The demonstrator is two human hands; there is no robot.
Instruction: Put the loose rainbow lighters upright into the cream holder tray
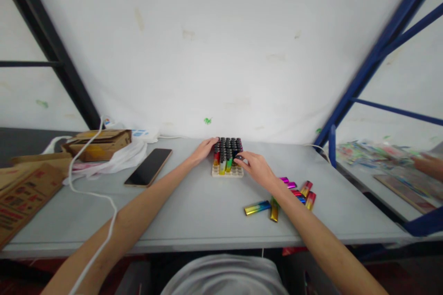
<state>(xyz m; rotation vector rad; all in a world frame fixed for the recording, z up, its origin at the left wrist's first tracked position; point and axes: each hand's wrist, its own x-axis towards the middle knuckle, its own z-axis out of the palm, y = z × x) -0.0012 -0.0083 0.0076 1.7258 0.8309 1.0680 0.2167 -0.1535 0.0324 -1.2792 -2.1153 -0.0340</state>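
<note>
A pale rack with rows of holes stands near the back of the table, holding many upright lighters with black tops. Several front holes hold nothing. My left hand grips the rack's left side near its back corner, fingertips against the outer lighters. At the front right of the rack, my right hand pinches a black-topped lighter; its lower part is hard to make out. Loose shiny lighters in yellow, blue, red and magenta lie beneath and beside my right forearm.
A phone lies left of the rack. Farther left are opened cardboard boxes, a white plastic bag and a white cable crossing above my left forearm. A blue frame rises at right; beyond it shows another person's hand.
</note>
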